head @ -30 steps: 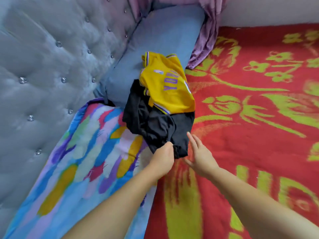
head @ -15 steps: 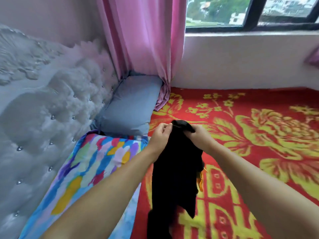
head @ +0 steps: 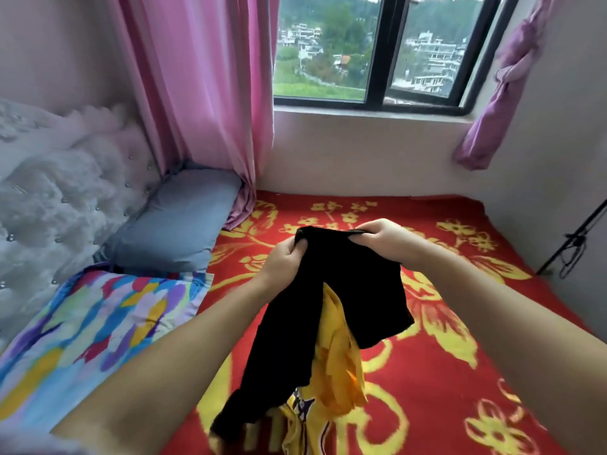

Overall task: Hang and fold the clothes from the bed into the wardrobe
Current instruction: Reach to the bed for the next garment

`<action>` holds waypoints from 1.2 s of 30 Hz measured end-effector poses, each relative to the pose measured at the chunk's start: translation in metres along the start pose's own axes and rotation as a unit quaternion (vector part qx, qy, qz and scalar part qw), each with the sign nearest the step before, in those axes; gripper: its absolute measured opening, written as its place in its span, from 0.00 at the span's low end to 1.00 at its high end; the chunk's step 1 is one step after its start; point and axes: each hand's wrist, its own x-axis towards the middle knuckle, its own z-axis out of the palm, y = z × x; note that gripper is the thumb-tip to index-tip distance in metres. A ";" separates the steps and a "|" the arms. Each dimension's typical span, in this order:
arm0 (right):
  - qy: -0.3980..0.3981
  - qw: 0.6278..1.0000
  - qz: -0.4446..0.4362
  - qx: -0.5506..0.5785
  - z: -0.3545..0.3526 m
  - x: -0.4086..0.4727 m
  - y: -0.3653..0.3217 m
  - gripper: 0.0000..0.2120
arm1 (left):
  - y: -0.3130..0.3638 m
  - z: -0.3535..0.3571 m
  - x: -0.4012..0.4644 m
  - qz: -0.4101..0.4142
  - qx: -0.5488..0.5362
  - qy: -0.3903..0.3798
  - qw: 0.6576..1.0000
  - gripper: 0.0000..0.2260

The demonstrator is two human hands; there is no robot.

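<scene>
**While both hands hold the black garment up, the yellow one is tangled in it**

While the black garment (head: 331,290) hangs lifted over the bed (head: 460,372), both hands pinch its top edge. Left hand (head: 282,261) has fingers curled round a bunch of cloth at the left end. Right hand (head: 382,239) grips the right end, and the edge is stretched between them. The yellow jersey (head: 338,372) hangs out from between the black folds, its lower part blurred near the bottom of the frame. Cannot tell if it's caught inside the black cloth or only draped with it.

How I'd do this step:
- Separate the two pieces first. A light shake with the edge held wide should drop the jersey onto the bed. If it doesn't, free one hand and pull it out.
- Identify what the held edge is (waistband, hem or collar), which isn't readable here. Grip by the shoulders or waistband before folding or hanging.
- Keep the hands well apart so the cloth hangs flat, not roped.
- Risk: carrying both as one bundle means sorting it out again at the wardrobe.

Containers: none in view. The wardrobe isn't visible, so its contents are unknown. Two pillows sit at the head of the bed, blue pillow (head: 177,221) and multicoloured pillow (head: 98,323), both with nothing on them. I judge the task to be at an early stage.
</scene>
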 end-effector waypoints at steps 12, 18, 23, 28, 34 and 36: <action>0.138 0.977 -0.146 0.068 -0.094 -0.041 -0.016 0.14 | 0.117 0.060 -0.007 0.104 0.059 0.147 0.982 0.18; 0.133 0.983 -0.122 0.030 -0.117 -0.052 -0.028 0.14 | 0.126 0.079 0.002 0.052 0.439 0.039 0.896 0.06; 0.117 0.988 -0.065 0.078 -0.125 -0.053 -0.021 0.12 | 0.102 0.056 0.018 -0.037 0.329 0.066 0.941 0.08; 0.203 0.947 -0.096 0.229 -0.139 -0.044 -0.027 0.11 | 0.066 0.025 0.021 -0.077 0.333 0.091 0.935 0.16; 0.450 0.870 -0.008 0.202 -0.167 -0.023 0.019 0.12 | 0.049 -0.029 0.024 -0.098 0.368 0.097 0.920 0.09; 0.452 0.859 0.036 0.237 -0.170 -0.017 0.046 0.12 | 0.055 -0.042 0.031 -0.073 0.369 0.080 0.923 0.10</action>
